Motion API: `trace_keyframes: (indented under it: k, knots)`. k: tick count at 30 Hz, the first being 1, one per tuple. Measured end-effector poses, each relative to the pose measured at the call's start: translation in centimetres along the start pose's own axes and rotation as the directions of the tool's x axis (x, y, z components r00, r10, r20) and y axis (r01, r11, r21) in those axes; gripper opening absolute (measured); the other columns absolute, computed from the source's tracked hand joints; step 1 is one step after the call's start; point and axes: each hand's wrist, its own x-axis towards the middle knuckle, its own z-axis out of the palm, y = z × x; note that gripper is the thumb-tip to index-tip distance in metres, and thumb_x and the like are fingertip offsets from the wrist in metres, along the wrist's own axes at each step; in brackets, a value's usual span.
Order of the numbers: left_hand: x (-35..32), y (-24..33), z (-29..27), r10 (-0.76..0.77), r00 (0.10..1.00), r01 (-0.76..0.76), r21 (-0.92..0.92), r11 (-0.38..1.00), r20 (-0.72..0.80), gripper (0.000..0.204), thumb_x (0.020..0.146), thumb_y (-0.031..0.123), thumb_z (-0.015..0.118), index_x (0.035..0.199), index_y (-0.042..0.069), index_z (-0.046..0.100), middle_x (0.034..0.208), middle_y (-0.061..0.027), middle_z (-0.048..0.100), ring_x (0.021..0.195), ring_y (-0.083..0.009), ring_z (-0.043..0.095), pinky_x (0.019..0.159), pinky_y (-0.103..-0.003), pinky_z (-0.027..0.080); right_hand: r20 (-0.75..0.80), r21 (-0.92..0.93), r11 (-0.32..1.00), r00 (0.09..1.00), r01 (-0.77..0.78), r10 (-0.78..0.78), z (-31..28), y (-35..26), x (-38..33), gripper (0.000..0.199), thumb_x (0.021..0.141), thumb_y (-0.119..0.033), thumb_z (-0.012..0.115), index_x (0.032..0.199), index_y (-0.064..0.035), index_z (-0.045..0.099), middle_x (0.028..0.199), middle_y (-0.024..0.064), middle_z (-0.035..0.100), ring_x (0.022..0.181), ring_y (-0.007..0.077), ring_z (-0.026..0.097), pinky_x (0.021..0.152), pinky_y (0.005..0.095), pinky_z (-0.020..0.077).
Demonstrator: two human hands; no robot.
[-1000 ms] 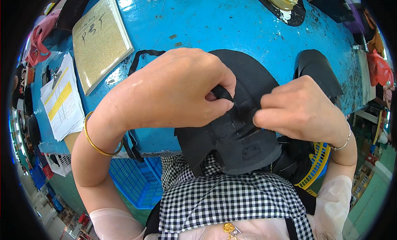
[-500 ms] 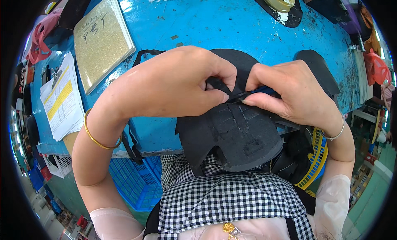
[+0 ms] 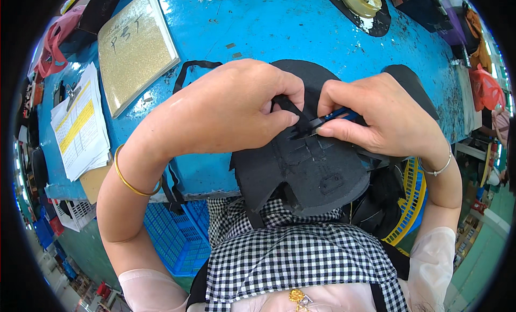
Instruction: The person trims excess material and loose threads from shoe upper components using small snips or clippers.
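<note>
A flat black shoe-part piece (image 3: 328,175) with slits in its middle hangs over the table's near edge toward my lap. My left hand (image 3: 236,107) pinches a black strap (image 3: 287,103) between thumb and curled fingers, just above the slits. In my right hand (image 3: 387,118) is a pair of blue-handled thread snips (image 3: 343,113), the dark blades pointing left at the strap beside the slits. Whether the blades touch the strap, I cannot tell. Part of the black piece is hidden under both hands, and a loose black strap (image 3: 188,64) loops out beyond my left wrist.
The blue table (image 3: 258,32) holds a gold notebook (image 3: 134,54), clipped papers (image 3: 80,123) at left, and another black piece (image 3: 411,89) at right. A cream container (image 3: 363,2) stands at the far right. Below the edge are a blue basket (image 3: 174,239) and a yellow basket (image 3: 411,204).
The snips have come more into view as my right fingers shifted, and their blades now show at the strap. My left thumb has risen slightly with the strap.
</note>
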Motion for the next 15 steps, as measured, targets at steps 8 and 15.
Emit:
trace_keyframes:
  k: [8,15]
  knots:
    - [0.11,-0.62,0.18,0.064,0.998,-0.064,0.007,0.998,-0.018,0.010,0.084,0.009,0.065,0.092,0.004,0.063,0.064,-0.0077,0.050,0.057,-0.0157,0.045,0.054,-0.030,0.039,0.085,0.179,0.982,0.995,-0.062,0.047,-0.48,0.62,0.83,0.030,0.091,-0.035,0.063,0.087,-0.0055,0.062,0.067,0.0098,0.060,0.060,0.0247,0.057,0.057,0.0367,0.0415]
    - [0.04,-0.13,0.02,0.008,1.000,-0.008,0.008,1.000,0.001,0.011,0.084,0.011,0.065,0.093,0.004,0.062,0.065,-0.0073,0.050,0.057,-0.0151,0.043,0.053,-0.030,0.037,0.056,0.191,0.981,0.998,-0.026,0.016,-0.12,0.89,0.99,0.026,0.090,-0.032,0.065,0.087,-0.0059,0.062,0.068,0.0084,0.061,0.059,0.0246,0.056,0.056,0.0351,0.0413]
